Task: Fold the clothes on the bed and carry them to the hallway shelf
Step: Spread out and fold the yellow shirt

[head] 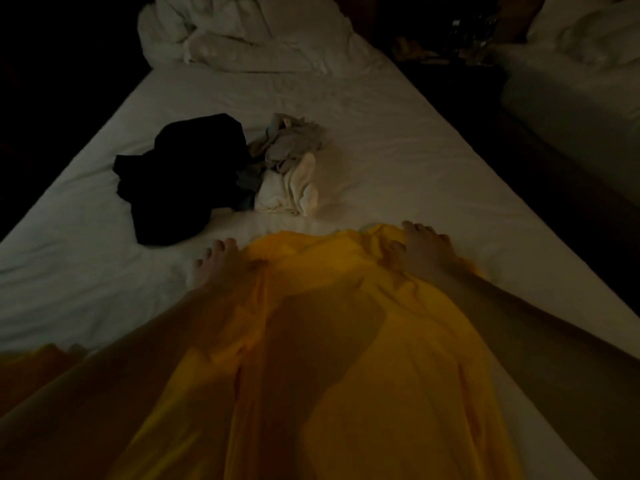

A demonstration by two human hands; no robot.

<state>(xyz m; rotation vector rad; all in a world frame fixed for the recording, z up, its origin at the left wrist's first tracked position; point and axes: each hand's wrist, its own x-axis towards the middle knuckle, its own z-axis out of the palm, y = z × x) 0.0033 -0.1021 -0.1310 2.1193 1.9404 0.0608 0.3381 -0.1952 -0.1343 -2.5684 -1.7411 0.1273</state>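
Yellow garment (346, 341): lies spread on the bed (415, 161) right before me; soft, light, a little slippery I think.
My fingers: left hand (214, 268) and right hand (427, 252) lie flat and straight, pressing its far corners.
Best hold: these corners.
Farther: black garment (183, 178), pale clothes (291, 171), unfolded.

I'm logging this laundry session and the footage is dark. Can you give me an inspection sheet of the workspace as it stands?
Surface: white bed sheet, wrinkled.
Job's things: yellow garment spread at near edge; black garment, grey clothes and white clothes in an unfolded heap beyond it.
Clutter: bunched white duvet at far end.
Hands: left hand and right hand at the yellow garment's top corners; grip unclear.
Cables: nothing seen.
Surroundings: second bed at right; dark gap between.
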